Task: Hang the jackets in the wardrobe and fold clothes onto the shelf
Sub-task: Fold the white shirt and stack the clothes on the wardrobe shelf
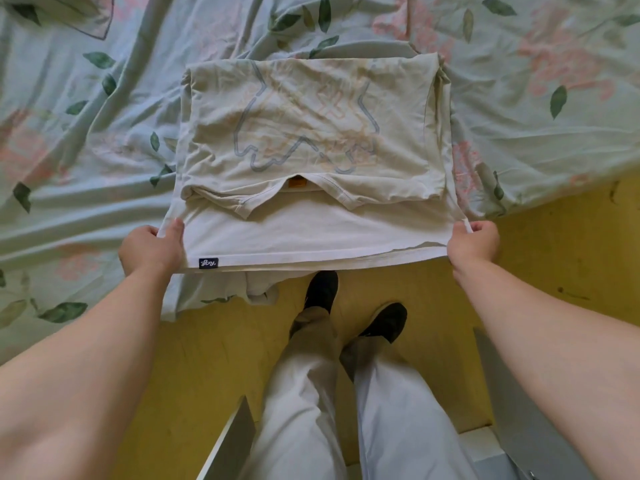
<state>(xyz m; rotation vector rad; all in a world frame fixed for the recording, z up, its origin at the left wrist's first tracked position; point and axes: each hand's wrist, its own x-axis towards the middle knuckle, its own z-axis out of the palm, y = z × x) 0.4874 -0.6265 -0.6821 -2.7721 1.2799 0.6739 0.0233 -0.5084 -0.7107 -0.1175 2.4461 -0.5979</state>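
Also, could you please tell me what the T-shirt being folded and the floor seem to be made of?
The T-shirt looks like soft matte knit cotton, probably: it creases finely and drapes limply, with a stitched hem. The floor seems smooth yellow vinyl or painted board, faintly glossy, with dark scuffs; which, I cannot tell.

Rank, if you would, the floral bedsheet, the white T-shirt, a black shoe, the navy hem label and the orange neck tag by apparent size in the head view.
1. floral bedsheet
2. white T-shirt
3. black shoe
4. navy hem label and orange neck tag: alike, and the tag is partly hidden, so unranked.
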